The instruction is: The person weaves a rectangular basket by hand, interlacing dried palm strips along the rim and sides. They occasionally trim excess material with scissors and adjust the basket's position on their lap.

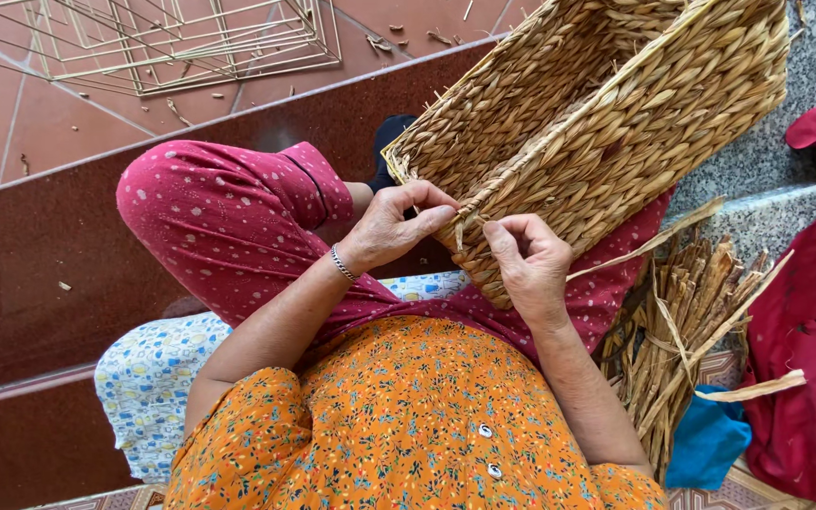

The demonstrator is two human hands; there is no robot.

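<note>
A large woven straw basket (606,104) lies tilted across my lap, its open mouth facing left. My left hand (397,227) pinches the basket's near rim corner, a silver bracelet on the wrist. My right hand (526,260) grips a thin straw strand (654,241) at the same corner; the strand trails off to the right. The two hands sit close together, almost touching. I wear an orange flowered top and red dotted trousers.
A bundle of dried straw stalks (682,340) lies at my right beside a blue cloth (705,439) and a dark red cloth (809,349). Thin wire frames (191,38) rest on the red tiled floor at the upper left. I sit on a patterned cushion (148,378).
</note>
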